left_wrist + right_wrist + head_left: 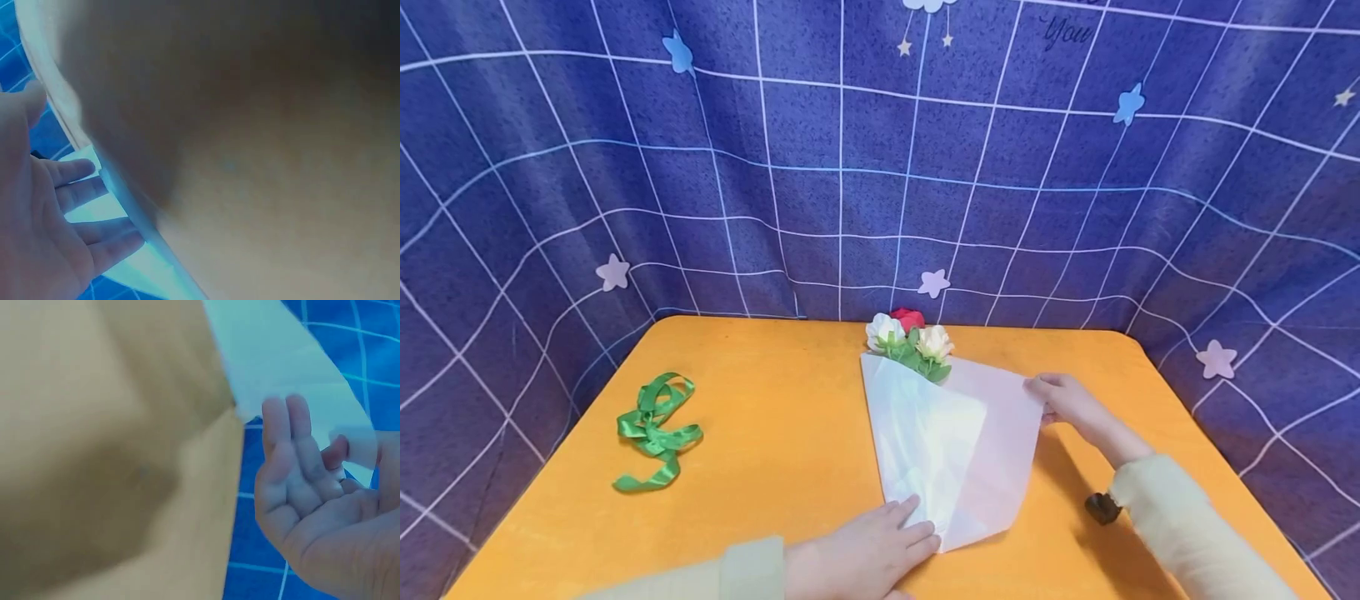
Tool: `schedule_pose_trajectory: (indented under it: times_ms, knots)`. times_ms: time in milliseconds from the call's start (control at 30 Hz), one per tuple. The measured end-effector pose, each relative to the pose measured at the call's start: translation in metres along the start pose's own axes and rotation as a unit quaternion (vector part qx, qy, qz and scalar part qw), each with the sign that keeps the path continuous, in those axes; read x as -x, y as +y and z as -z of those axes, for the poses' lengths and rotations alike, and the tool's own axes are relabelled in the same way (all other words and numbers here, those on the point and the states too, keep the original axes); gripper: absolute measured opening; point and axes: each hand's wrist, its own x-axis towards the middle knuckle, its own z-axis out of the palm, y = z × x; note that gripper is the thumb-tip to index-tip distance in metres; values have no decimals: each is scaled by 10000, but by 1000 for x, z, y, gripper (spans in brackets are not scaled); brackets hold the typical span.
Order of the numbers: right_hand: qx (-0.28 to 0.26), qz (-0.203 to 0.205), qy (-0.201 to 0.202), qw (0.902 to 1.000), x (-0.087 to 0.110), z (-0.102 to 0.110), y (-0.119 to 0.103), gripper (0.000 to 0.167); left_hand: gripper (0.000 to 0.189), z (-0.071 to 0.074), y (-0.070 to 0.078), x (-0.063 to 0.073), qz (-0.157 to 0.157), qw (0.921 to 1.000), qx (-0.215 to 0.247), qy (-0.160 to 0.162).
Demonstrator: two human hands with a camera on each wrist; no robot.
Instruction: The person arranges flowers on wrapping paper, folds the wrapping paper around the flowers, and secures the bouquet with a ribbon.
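A sheet of white wrapping paper lies on the table with its left side folded over a small bunch of artificial roses. The white rose, red rose and cream rose stick out at its top; their stems are hidden inside. My left hand rests with straight fingers on the folded paper near its lower point. With thumb and fingers my right hand pinches the sheet's right corner, which is raised off the table. In the right wrist view the paper passes between thumb and forefinger.
A loose green ribbon lies on the left of the orange table. Behind and at both sides hangs a blue gridded cloth with stars. A dark round object shows at the right cuff.
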Motion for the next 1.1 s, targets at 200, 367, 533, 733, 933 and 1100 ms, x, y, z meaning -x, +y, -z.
schedule_pose_trajectory:
  times_ms: [200, 367, 533, 733, 933, 1100]
  knots:
    - [-1298, 68, -590, 9898, -3, -6, -22, 66, 60, 2, -1, 5, 74, 9996, 250, -82]
    - [-2116, 301, -1158, 9700, -10, -19, -37, 66, 58, 2, -1, 5, -76, 9996, -244, 126]
    - [-2461, 321, -1483, 9573, -21, -41, -48, 51, 54, 1, -2, 3, -259, 9982, -379, 376]
    - [-3089, 365, -1793, 9333, -28, -72, -48, 38, 45, 1, 0, 0, -170, 9946, -731, 716]
    - [-3323, 197, -1570, 9298, -37, -99, -40, 42, 45, 5, 7, 0, -294, 9843, -1565, 762]
    - [-3029, 155, -1408, 9424, -43, -117, -35, 53, 37, 0, 11, -2, -456, 9659, -2210, 1266]
